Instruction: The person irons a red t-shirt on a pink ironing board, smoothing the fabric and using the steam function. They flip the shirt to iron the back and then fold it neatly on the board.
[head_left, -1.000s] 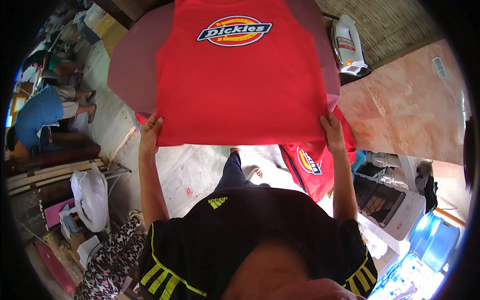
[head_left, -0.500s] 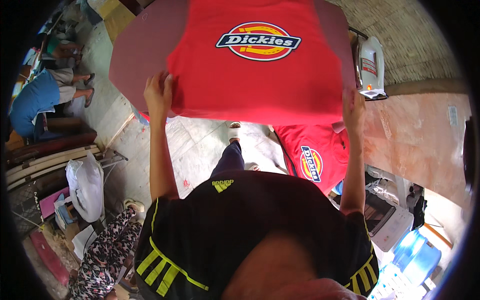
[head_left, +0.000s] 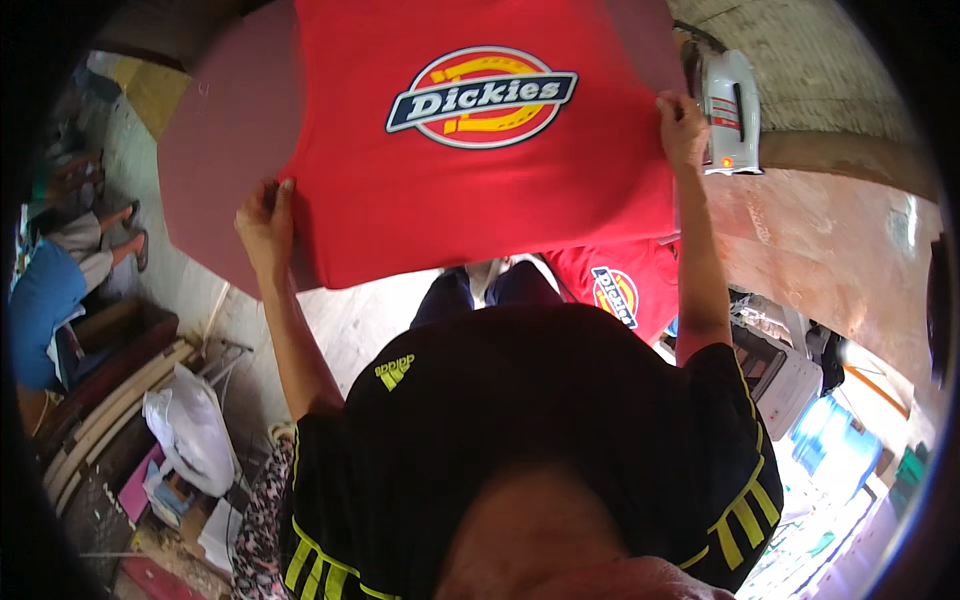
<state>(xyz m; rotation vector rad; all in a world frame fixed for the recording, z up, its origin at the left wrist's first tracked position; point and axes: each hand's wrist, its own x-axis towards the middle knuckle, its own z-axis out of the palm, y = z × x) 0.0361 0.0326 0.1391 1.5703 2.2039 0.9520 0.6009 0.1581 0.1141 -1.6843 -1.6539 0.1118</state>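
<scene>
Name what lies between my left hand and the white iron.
The head view shows the spread red logo-printed shirt, then your right hand, between your left hand and the white iron.

Toward the left rim I make out a person in a blue top, near pale wooden strips. To their right I see a white plastic bag, a pink flat item beside it, and someone's patterned trousers. At lower right I spot a blue container.
</scene>
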